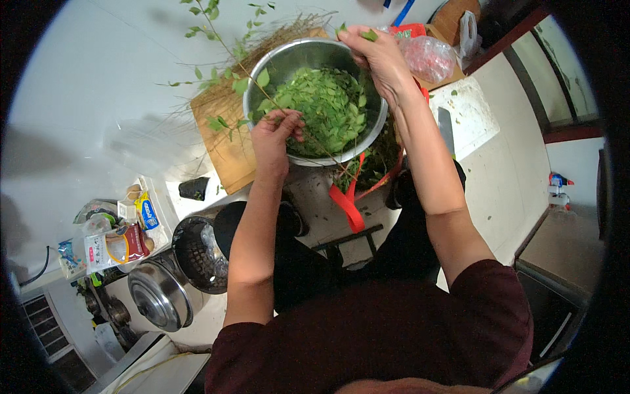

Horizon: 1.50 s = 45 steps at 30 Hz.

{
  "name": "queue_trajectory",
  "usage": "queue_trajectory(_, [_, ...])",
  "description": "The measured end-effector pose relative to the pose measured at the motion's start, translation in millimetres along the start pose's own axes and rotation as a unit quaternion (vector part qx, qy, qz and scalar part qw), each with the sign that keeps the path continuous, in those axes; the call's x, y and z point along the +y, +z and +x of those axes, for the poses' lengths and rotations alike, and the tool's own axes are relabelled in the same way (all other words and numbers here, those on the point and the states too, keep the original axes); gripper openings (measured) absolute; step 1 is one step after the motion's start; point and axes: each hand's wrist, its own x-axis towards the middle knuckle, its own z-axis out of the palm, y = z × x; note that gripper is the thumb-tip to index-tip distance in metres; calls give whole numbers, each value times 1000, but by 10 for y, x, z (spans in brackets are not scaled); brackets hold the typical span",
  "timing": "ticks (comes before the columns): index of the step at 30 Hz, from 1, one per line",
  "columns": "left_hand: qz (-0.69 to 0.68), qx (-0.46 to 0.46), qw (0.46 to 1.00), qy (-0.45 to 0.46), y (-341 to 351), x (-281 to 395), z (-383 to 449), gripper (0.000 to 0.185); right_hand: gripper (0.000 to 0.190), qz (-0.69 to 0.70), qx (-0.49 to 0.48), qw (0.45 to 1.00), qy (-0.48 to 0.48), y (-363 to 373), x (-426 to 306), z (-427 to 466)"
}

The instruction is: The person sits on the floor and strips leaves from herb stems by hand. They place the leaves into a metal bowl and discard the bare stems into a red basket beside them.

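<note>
My left hand pinches a thin leafy branch over the left side of a stainless steel basin. Small green leaves line the branch's upper left part, and its bare lower end crosses the basin's near rim. Plucked green leaves lie heaped inside the basin. Above the far right rim is my right hand, its fingers closed around a few leaves that poke out at the fingertips. Beneath the basin's near right side, a bag with red straps contains more leafy stems.
Bare twigs are piled behind the basin by a cardboard sheet. A knife blade lies right of my right forearm. Clear plastic bags sit at the back right. At left stand a black bin and a lidded steel pot.
</note>
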Motion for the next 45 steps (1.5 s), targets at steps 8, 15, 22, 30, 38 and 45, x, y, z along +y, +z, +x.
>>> queue_trajectory(8, [-29,21,998,50,-130,92,7,6,62,-134,-26,990,39,45,57,-53])
queue_trajectory(15, [-87,63,987,122,-238,224,69,5,34,-110,39,992,42,-171,390,-7])
queue_trajectory(22, [-73,90,982,150,-329,344,74,6,33,41,-98,969,222,57,492,-271])
queue_trajectory(30, [-75,94,982,142,-310,293,108,7,10,168,-132,955,208,143,629,-292])
queue_trajectory(38, [-86,98,980,147,-292,257,137,5,7,140,-131,962,192,243,540,-339])
queue_trajectory(45, [-88,102,979,153,-281,253,137,4,10,35,-104,969,221,230,484,-358])
